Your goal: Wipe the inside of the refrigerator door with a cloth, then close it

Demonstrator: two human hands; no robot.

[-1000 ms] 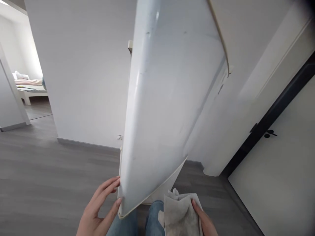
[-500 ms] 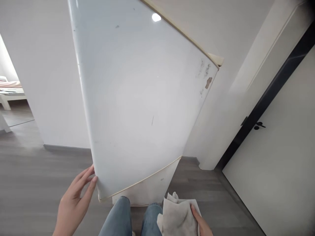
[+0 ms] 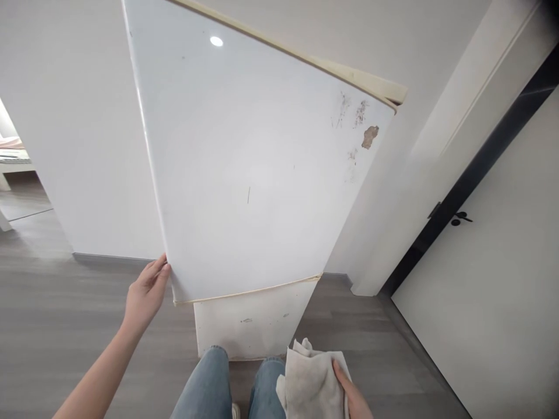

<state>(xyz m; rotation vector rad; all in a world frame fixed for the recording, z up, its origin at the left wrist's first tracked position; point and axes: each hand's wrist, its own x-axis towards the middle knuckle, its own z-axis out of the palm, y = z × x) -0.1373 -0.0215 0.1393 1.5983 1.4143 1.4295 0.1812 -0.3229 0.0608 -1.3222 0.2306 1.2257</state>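
Note:
A tall white fridge door (image 3: 253, 169) fills the middle of the head view, its face toward me, with rust spots near its upper right corner. My left hand (image 3: 146, 291) rests its fingers on the door's lower left edge. Below the door the fridge's lower panel (image 3: 248, 320) shows scuff marks. My right hand (image 3: 351, 396) holds a crumpled grey cloth (image 3: 310, 384) low down, in front of my knees in blue jeans (image 3: 205, 384).
A white wall (image 3: 78, 134) stands behind the fridge, with a grey wood floor (image 3: 52, 320) to the left. A doorway at far left opens onto a room with a bed (image 3: 11, 160). A white door with a black handle (image 3: 460, 219) is on the right.
The fridge door has swung shut from edge-on to facing me, with my left hand following its lower edge away from me. The cloth in my right hand has barely moved.

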